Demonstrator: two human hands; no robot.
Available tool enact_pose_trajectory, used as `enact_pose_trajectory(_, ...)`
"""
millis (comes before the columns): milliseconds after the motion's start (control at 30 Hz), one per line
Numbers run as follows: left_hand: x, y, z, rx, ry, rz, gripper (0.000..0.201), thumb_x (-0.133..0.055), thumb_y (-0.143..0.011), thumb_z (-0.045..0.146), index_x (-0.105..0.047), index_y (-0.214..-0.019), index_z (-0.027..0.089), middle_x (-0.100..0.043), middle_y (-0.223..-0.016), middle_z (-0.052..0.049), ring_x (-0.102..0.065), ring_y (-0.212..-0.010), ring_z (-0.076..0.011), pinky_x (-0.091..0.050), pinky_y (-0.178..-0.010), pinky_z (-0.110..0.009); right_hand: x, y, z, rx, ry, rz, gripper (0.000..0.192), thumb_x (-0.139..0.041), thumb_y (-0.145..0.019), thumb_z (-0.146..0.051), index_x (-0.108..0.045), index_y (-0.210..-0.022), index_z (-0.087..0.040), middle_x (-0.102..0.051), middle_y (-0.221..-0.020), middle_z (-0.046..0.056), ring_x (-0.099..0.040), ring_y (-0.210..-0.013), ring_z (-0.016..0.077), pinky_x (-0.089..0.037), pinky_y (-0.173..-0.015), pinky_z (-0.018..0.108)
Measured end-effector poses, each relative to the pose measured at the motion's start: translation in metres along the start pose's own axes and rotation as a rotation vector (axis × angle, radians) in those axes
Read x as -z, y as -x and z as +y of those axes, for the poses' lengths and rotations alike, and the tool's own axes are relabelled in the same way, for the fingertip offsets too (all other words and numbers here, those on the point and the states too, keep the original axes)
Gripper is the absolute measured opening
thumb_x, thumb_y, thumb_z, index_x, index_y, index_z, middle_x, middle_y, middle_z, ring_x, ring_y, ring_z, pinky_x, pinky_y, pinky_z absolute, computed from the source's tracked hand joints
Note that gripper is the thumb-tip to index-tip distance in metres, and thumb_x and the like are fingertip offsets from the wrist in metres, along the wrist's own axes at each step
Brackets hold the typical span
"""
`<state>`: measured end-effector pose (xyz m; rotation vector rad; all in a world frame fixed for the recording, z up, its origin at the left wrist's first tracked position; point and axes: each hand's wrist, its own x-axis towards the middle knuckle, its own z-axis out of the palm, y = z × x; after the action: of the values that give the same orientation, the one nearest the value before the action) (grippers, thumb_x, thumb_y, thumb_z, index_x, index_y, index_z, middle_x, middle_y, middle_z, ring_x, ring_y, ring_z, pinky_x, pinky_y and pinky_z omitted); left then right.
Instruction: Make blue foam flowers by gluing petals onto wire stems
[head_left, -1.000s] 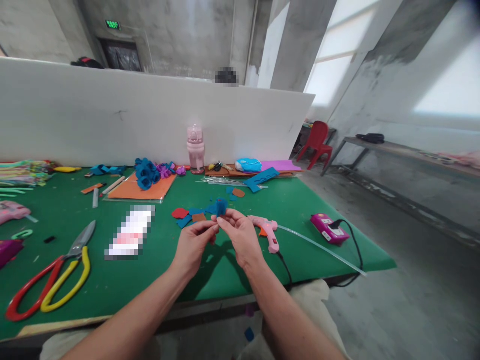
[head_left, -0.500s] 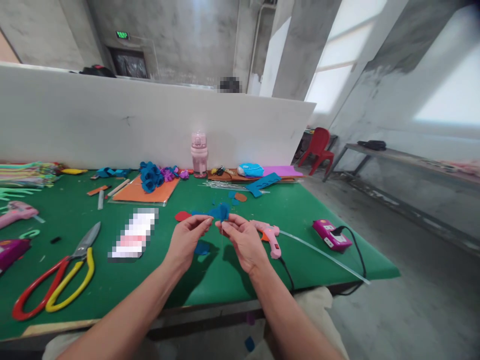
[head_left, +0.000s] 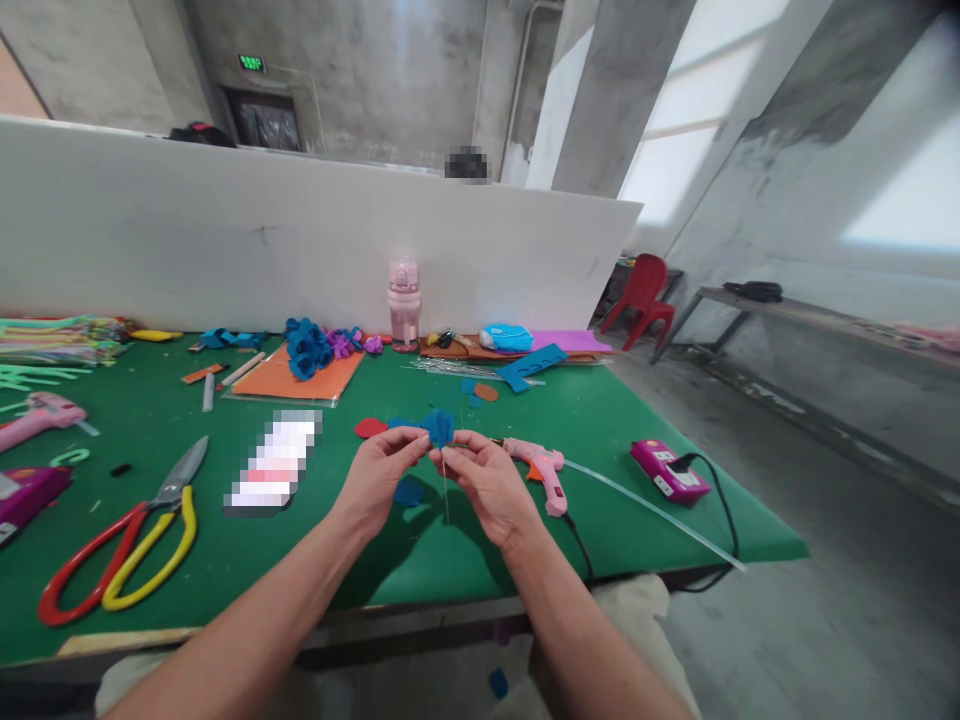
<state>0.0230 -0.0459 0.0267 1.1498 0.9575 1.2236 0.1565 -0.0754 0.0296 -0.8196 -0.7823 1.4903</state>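
Both of my hands meet above the green table (head_left: 465, 545). Between their fingertips is a small blue felt flower (head_left: 439, 426) on a thin wire stem that hangs down. My left hand (head_left: 379, 475) pinches the flower from the left, and my right hand (head_left: 487, 480) pinches it and the stem from the right. Loose blue, red and brown felt pieces (head_left: 370, 428) lie on the table just beyond my hands. A pink glue gun (head_left: 541, 468) lies right beside my right hand.
Large red-and-yellow shears (head_left: 127, 545) lie at the near left. Finished blue flowers (head_left: 306, 347) rest on an orange sheet by a pink bottle (head_left: 403, 304) at the white partition. A pink power strip (head_left: 669, 470) and cable sit at the right edge.
My hands have stayed together on the flower, turning it slightly. The wire stem now shows hanging below it. The camera has shifted a little.
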Motion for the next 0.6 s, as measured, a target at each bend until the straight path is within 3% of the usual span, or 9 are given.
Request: enact_pose_trajectory(600, -0.0004, -0.0001, -0.0030, 0.009, 0.027, -0.025, 0.023, -0.072, -0.061, 0.034, -0.067, -0.073, 0.015, -0.063, -0.063, -0.002, -0.055, -0.063, -0.0134, -0.044, -0.067, -0.028, 0.0002, 0.0019, -0.0016, -0.029, 0.026, -0.017, 0.027, -0.075, -0.059, -0.023, -0.058, -0.079, -0.017, -0.068, -0.067, -0.001, -0.059, -0.064, 0.0093, -0.043, -0.066, 0.022)
